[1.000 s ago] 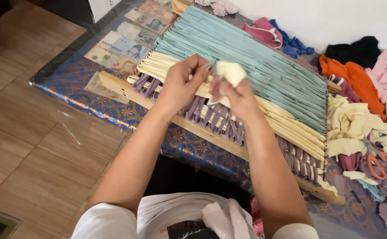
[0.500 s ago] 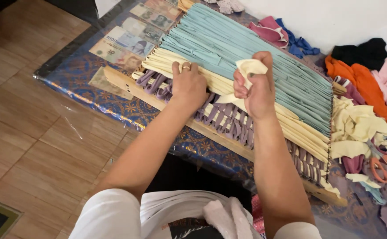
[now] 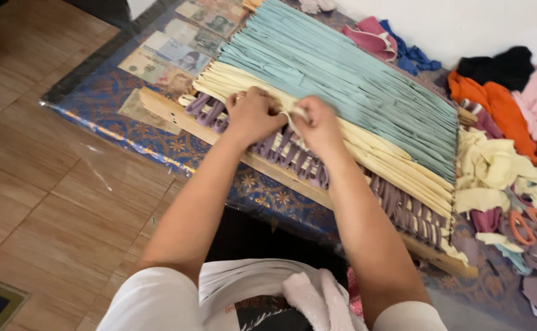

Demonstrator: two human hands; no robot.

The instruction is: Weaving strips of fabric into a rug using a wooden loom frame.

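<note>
We look down at a table under a blue patterned cloth. On it lies a wooden weaving frame with purple warp loops. Woven rows fill most of it: a wide teal band, then a narrower pale yellow band nearest us. A scrap fabric pile sits at the right, orange-handled scissors near it. Our left hand is curled, fingers pressed down on the loops at the yellow edge. Our right hand is just beside it, pinching a pale yellow strip between both hands, at the weave's near edge.
</note>
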